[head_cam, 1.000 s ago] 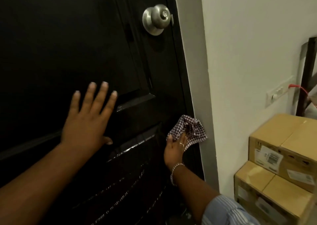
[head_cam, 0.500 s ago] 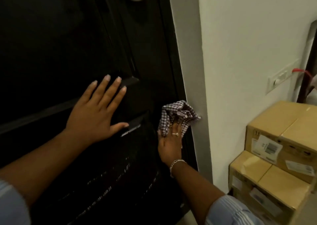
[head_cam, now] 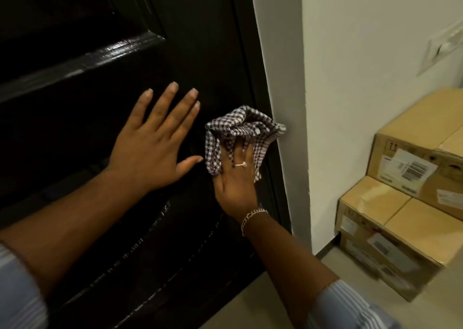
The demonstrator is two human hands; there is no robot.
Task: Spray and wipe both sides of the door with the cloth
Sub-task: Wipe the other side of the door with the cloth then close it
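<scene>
My left hand [head_cam: 152,150] lies flat, fingers straight, on the dark door [head_cam: 125,53]; just right, my right hand [head_cam: 235,178] fingers clutch the checked cloth [head_cam: 240,128] against it.

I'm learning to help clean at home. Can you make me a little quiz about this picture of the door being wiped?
1. True or false: the left hand lies flat on the door.
2. Which hand holds the checked cloth? A) left B) right C) both
3. Fill in: beside the wall, the cardboard boxes are ____ on each other.

Key
1. True: its fingers are straight and spread.
2. B: the right hand presses the cloth near the door's edge.
3. Stacked.
</scene>
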